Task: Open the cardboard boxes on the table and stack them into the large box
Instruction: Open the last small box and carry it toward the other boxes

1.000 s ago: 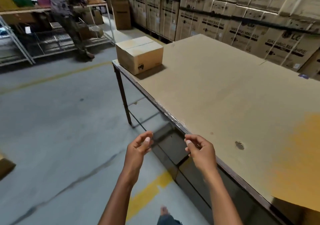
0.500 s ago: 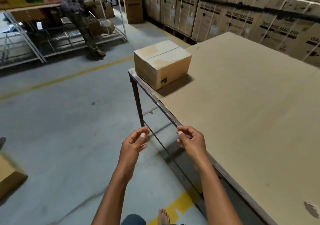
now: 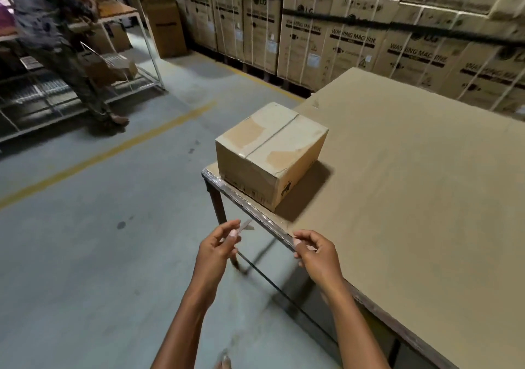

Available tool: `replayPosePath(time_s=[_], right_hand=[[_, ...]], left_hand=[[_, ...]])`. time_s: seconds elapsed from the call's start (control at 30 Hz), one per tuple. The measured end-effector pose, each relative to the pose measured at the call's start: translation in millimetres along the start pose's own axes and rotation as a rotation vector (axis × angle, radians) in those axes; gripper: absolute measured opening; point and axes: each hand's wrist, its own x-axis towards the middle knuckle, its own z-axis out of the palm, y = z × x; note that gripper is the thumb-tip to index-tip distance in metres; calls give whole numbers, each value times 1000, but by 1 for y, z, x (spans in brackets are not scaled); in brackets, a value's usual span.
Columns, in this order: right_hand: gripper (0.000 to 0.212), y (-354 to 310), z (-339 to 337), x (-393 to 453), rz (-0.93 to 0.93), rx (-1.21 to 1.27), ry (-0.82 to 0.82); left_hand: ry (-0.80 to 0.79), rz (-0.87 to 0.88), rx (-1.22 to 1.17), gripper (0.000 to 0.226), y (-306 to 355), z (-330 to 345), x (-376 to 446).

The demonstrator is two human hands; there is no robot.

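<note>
Judging by what shows, the task is barely begun: one cardboard box [image 3: 271,152] sits shut on the near-left corner of the surface [image 3: 412,198], its top flaps closed and the seam tape running unbroken along the middle. Nothing is opened and nothing stacked. No large box to receive it is in sight beside the surface, so where it will go cannot be told.

Both hands hover low in front of the surface's edge, apart from the box. The left hand [image 3: 217,250] pinches a small thin sliver, perhaps a blade or a scrap of tape; it is too small to name. The right hand [image 3: 315,250] has its fingers curled in a narrow grip; whether they hold anything cannot be told.

Still to come: reaching the box, cutting or peeling the seam, folding the flaps back, then carrying it to the large box.
</note>
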Motion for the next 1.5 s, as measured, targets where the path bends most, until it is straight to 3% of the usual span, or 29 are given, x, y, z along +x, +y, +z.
replayPosePath(time_s=[0.27, 0.6, 0.67, 0.8, 0.97, 1.17, 1.33, 1.43, 1.5], right_hand=[[16, -28, 35, 64, 19, 70, 217], [17, -83, 43, 160, 54, 129, 321], [26, -89, 47, 175, 68, 135, 324], [53, -97, 52, 202, 105, 120, 361], [76, -101, 68, 218, 191, 228, 354], [39, -106, 78, 220, 190, 249, 459], [32, -119, 55, 205, 54, 231, 576], [53, -119, 35, 200, 14, 170, 637], [74, -117, 24, 197, 26, 119, 677]], left_hand=[[-269, 110, 135, 27, 61, -5, 139], [-307, 523, 485, 22, 125, 26, 295], [-323, 521, 616, 28, 127, 29, 330], [-360, 336, 875, 52, 124, 30, 386], [-657, 232, 695, 67, 126, 28, 409], [-693, 286, 622, 75, 125, 38, 414], [-674, 238, 478, 108, 132, 62, 404], [-683, 255, 444, 103, 133, 76, 394], [-723, 291, 368, 85, 131, 84, 385]])
